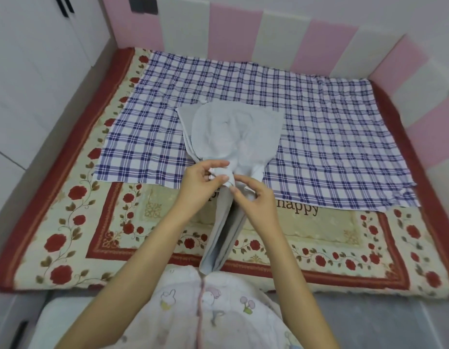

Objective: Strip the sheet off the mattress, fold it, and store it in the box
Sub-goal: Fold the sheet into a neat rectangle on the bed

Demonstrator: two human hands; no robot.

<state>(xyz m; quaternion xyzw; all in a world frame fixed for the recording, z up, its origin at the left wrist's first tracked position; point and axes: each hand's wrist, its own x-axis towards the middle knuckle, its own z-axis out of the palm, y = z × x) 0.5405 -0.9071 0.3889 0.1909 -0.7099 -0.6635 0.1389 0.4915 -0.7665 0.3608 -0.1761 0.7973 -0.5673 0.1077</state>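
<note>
Above the middle of the mattress (67, 222), both bare forearms reach forward from the bottom of the view and the two hands meet close together, almost touching. The left hand (203, 183) comes from the lower left with the wrist bent a little inward; its fingers (224, 178) are curled and pinch a bunched part of the pale grey sheet (231, 132). The right hand (258, 201) is just beside it, lower and to the right, with the palm turned down. Its thumb and first finger are bent and grip the same gathered neck of the sheet; the other fingers are curled under, partly hidden.

Beyond the hands the sheet spreads out like a fan and lies on a blue-and-white checked cloth (319, 134), which covers the far part of the mattress. Below the hands the sheet hangs in narrow folded layers toward the person's printed garment (218, 306). The mattress has a cover with red flowers.
</note>
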